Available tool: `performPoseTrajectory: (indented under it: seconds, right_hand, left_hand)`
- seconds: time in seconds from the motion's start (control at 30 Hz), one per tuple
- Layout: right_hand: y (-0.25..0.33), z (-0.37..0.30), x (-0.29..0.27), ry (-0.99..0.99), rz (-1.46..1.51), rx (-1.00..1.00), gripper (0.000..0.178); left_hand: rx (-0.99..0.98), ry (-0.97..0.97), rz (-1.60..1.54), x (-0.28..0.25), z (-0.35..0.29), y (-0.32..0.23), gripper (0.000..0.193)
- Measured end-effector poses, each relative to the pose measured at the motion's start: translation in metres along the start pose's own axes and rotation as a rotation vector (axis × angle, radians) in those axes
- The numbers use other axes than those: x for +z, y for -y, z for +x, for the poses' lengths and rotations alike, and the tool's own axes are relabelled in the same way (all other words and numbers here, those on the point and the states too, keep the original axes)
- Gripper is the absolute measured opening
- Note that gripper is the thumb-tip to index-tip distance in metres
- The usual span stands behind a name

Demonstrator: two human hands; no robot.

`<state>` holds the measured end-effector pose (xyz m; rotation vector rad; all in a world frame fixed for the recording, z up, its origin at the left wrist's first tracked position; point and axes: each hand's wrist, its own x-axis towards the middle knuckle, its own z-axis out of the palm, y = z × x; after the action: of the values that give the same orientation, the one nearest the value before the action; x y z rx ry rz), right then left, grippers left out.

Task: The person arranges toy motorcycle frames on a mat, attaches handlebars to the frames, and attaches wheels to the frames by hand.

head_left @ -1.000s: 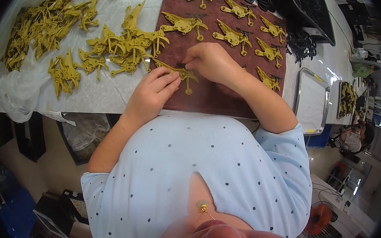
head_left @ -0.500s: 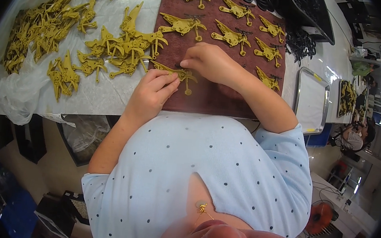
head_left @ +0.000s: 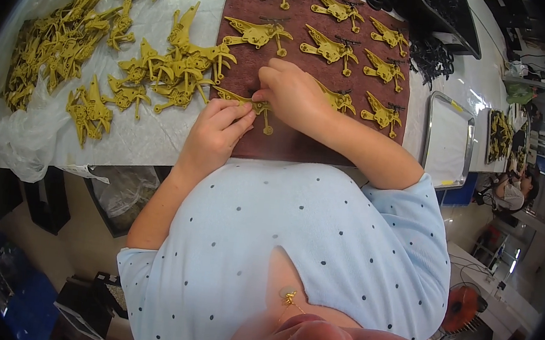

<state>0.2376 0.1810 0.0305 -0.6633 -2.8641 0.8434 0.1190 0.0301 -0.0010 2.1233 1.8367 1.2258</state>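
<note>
On maroon cloth (head_left: 317,149), near front-left corner: left hand (head_left: 216,125) pinches yellow plastic part (head_left: 262,108); right hand (head_left: 294,97) fingers curled, hold unclear.

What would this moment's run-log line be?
Left hand: holding yellow part | Right hand: at same part, fingertips partly hidden | Beneath: maroon cloth | Beyond: similar yellow parts

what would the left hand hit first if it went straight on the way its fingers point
Past the yellow part it touches, probably the right hand, close ahead, though depth is unclear here.
</note>
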Motion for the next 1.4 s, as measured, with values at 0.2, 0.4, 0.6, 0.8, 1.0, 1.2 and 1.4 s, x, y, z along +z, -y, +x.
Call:
performPoseTrajectory:
  seconds: [0.2,0.4,0.6,0.8,1.0,1.2,1.4]
  right_hand:
    - [-0.004,-0.009,0.01,-0.182,-0.049,-0.093,0.017]
    - [-0.021,-0.005,-0.017,-0.124,0.206,-0.008,0.022]
    - [-0.049,-0.031,-0.085,-0.137,0.27,0.245,0.017]
    - [-0.088,-0.061,-0.088,-0.105,0.021,0.172,0.014]
    - [-0.083,-0.06,-0.071,0.002,-0.045,0.249,0.017]
    - [-0.075,-0.066,-0.063,-0.048,-0.124,0.294,0.019]
    - [-0.071,-0.068,-0.074,0.005,0.142,0.381,0.02]
  left_hand:
    - [-0.004,0.002,-0.019,-0.001,0.003,-0.002,0.029]
    - [0.04,0.0,-0.003,-0.001,0.004,0.0,0.031]
    - [0.06,0.01,0.059,-0.004,0.007,-0.008,0.033]
    - [0.14,0.061,0.223,-0.011,0.027,-0.019,0.028]
    - [0.31,0.147,0.085,0.015,0.062,-0.032,0.027]
    - [0.371,0.316,0.041,0.047,0.073,-0.037,0.035]
    - [0.35,0.4,0.024,0.047,0.071,-0.038,0.038]
